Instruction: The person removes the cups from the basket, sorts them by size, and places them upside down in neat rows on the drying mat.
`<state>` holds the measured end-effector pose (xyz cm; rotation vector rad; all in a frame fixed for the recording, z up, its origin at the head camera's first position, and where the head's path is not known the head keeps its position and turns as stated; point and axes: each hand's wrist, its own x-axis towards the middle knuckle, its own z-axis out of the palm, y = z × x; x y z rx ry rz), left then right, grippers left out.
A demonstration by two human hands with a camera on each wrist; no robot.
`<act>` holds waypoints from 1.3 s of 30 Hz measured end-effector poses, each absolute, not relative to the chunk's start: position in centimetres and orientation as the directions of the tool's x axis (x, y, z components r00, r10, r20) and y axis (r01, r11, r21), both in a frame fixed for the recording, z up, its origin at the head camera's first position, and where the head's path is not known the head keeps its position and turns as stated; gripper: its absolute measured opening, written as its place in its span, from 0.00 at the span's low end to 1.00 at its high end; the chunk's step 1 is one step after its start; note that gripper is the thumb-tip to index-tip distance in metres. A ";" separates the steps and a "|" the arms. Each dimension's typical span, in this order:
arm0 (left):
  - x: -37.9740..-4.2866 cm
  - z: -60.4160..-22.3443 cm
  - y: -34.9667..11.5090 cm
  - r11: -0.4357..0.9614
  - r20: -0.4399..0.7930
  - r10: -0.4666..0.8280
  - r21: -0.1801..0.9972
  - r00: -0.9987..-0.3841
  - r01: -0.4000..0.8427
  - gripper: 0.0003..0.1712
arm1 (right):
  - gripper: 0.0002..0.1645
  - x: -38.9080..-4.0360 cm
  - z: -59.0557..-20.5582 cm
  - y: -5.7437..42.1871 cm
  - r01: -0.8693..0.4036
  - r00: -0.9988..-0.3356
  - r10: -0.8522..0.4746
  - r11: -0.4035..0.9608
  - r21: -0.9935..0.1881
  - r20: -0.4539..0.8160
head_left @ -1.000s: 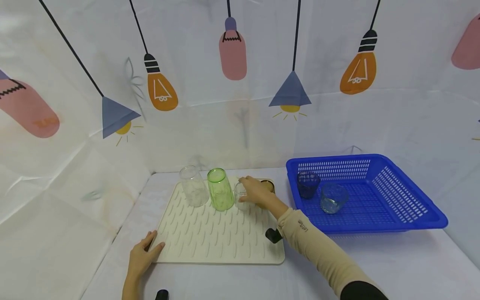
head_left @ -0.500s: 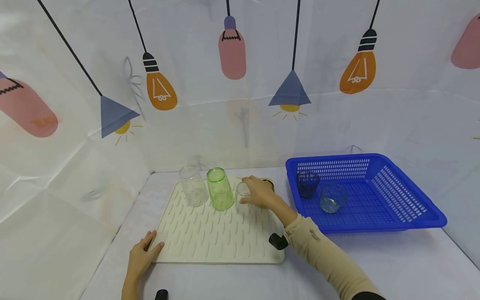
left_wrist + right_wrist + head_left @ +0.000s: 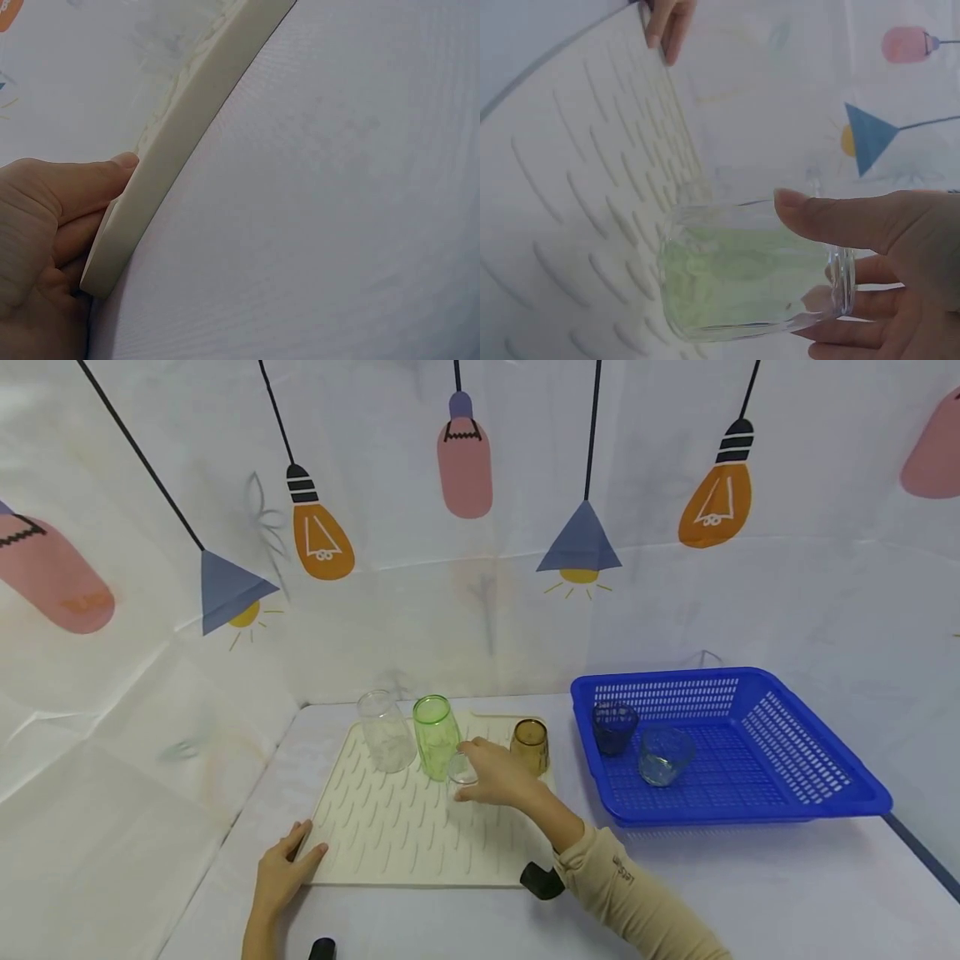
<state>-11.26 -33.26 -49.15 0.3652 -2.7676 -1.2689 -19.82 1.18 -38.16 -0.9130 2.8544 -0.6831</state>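
Note:
My right hand (image 3: 501, 775) holds a short clear glass (image 3: 735, 277), its thumb on one side and the fingers on the other, close over the cream ridged drying mat (image 3: 420, 843). Green from the glass behind shows through it in the right wrist view. A tall green glass (image 3: 439, 739) stands just left of that hand, with a tall clear glass (image 3: 387, 735) further left. Behind the hand is a short amber glass (image 3: 531, 747). At the mat's near left corner, my left hand (image 3: 279, 870) grips the edge, thumb (image 3: 126, 160) on top; its other fingers are partly hidden.
On the right stands a blue plastic basket (image 3: 667, 677) with a dark glass (image 3: 615, 728) and a short clear glass (image 3: 666, 756) in it. A white sheet with printed lamps hangs behind the table (image 3: 420, 927).
The right hand has moved nearer and a little left with the short clear glass, close to the green one. The amber glass now shows fully. The left hand stays at the corner.

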 end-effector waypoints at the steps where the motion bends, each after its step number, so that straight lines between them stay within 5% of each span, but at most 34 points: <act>1: -11.3 -49.2 -33.3 0.630 -0.031 -0.243 0.755 -0.969 -0.182 0.39 | 0.43 -19.6 -38.3 0.7 -0.543 -0.817 -0.573 0.721 -0.431 0.071; 10: -11.2 -49.4 -33.4 0.626 -0.006 -0.252 0.761 -0.968 -0.168 0.38 | 0.42 -18.4 -39.5 -4.0 -0.646 -0.749 -0.647 0.666 -0.372 0.143; 20: -11.2 -49.5 -33.5 0.624 -0.002 -0.255 0.763 -0.967 -0.167 0.38 | 0.43 -18.5 -40.4 -8.0 -0.634 -0.759 -0.641 0.687 -0.356 0.114; 39: -11.1 -49.4 -33.2 0.618 0.014 -0.275 0.768 -0.961 -0.165 0.38 | 0.47 -19.1 -43.1 -8.0 -0.615 -0.762 -0.631 0.634 -0.468 0.146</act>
